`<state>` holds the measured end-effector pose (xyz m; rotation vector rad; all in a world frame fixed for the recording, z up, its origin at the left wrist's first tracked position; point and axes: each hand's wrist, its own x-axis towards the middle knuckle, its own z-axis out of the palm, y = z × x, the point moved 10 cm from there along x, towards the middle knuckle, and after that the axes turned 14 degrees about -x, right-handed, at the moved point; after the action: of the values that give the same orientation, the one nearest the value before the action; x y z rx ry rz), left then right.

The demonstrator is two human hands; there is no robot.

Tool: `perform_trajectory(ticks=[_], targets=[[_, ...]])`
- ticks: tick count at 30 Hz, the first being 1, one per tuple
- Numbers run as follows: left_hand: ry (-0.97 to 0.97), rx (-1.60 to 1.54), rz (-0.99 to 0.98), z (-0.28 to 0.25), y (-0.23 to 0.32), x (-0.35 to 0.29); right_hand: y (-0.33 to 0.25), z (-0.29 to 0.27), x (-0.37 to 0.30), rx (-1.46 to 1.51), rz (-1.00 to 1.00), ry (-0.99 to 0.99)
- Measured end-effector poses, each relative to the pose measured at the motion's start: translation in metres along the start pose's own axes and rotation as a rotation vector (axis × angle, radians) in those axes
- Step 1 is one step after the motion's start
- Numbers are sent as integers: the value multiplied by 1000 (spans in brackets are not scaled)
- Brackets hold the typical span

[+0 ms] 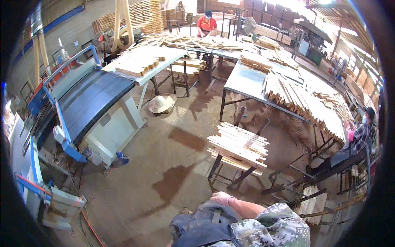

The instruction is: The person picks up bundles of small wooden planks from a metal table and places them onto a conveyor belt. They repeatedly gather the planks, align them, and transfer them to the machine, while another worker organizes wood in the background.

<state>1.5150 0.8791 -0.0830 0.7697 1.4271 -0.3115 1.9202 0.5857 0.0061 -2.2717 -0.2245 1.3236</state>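
My right hand, in what looks like a pale pinkish glove, is in front of my body at the lower middle. It lies against the grey cloth of my clothing; its fingers blend together, and I cannot tell whether they hold the fabric. A camouflage sleeve covers the upper part of that arm, with the forearm bare. My left hand is out of view. Ahead of the right hand, and apart from it, a stack of pale wooden strips rests on a dark metal stand.
A machine with a dark conveyor belt stands at left. Metal-topped tables carry wooden strips at right. One person in red works at the far side, another sits at the right. A pale round hat-like object lies on the floor.
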Motion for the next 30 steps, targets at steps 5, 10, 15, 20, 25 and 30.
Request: perform_trajectory(ticks=[5,10,15,20,25,30], targets=[[-61,-134,103,41,219,100,-14,-63,120,6,-38,312],[-36,-236,237,87,396,143,-98,-114,202,198,25,85],[57,19,183,151,480,171,-134,-186,310,576,-17,-7],[192,113,51,230,540,145,-156,-263,379,770,129,-80],[6,-235,-116,291,565,225,-197,-340,436,701,160,-65],[82,69,-23,380,658,286,-175,-425,495,410,204,-19]])
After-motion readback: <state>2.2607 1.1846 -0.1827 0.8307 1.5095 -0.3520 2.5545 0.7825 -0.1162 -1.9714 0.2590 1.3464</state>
